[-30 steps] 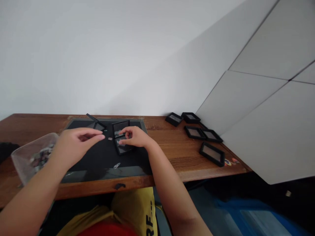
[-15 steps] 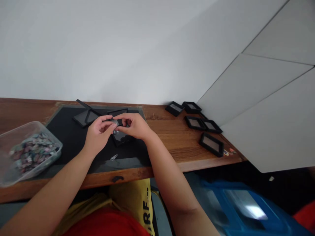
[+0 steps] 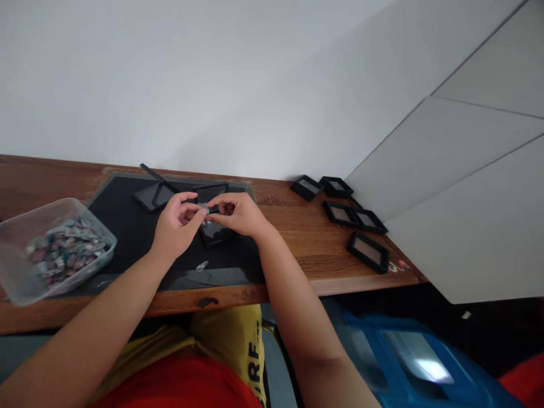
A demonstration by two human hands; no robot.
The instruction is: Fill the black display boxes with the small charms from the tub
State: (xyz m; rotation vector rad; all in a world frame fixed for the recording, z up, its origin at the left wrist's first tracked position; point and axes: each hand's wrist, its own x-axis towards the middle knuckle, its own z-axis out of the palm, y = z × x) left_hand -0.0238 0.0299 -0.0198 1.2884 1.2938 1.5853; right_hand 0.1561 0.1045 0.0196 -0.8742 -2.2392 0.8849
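My left hand (image 3: 176, 224) and my right hand (image 3: 238, 214) meet over an open black box (image 3: 215, 231) on a dark mat (image 3: 131, 238). Between the fingertips of both is a small shiny, clear-looking piece (image 3: 204, 211), partly hidden, whose kind I cannot make out. My left thumb and fingers pinch it from the left; the right thumb and forefinger close on it from the other side. Another opened black box (image 3: 153, 195) lies behind my left hand, its lid tilted up. A small clear oval piece (image 3: 202, 266) rests on the mat's near part.
A clear plastic tub (image 3: 111, 243) of small wrapped, multicoloured pieces stands at the left. Several black window boxes (image 3: 369, 250) sit on the wooden table (image 3: 293, 238) at the right. A white wall is behind; a blue plastic stool or crate (image 3: 395, 357) is at the lower right.
My fingertips have drawn closer together around the small piece, and less of it shows. The view has shifted slightly; the boxes and tub keep their places on the table.
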